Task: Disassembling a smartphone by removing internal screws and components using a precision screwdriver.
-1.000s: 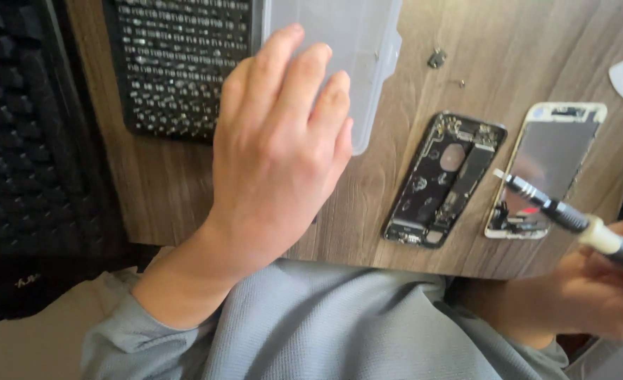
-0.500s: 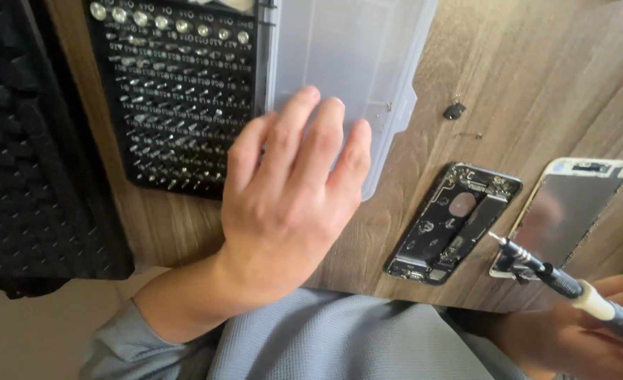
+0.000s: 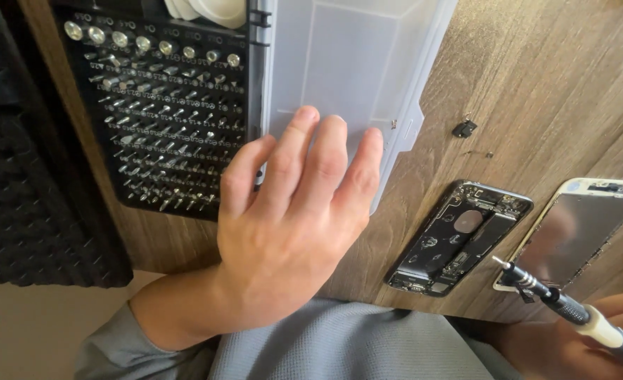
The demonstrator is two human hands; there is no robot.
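Observation:
My left hand (image 3: 290, 225) hovers flat, fingers apart, over the near edge of a clear plastic lid (image 3: 353, 70) of a bit set case (image 3: 163, 119), whose black tray holds several screwdriver bits. It holds nothing. My right hand (image 3: 593, 338) at the lower right grips a precision screwdriver (image 3: 571, 309), its tip pointing up-left toward an opened phone body (image 3: 459, 239) lying on the wooden table (image 3: 536, 84). A detached phone screen (image 3: 579, 229) lies beside the phone body, just past the screwdriver tip.
A small dark part (image 3: 465, 129) and tiny screws lie on the wood beyond the phone body. Black foam padding (image 3: 23, 183) runs along the left of the table. My grey sleeves (image 3: 339, 345) fill the bottom.
The view has shifted so the bit case sits closer. My left hand has moved up toward the lid's edge. The right hand with the screwdriver has dropped lower right.

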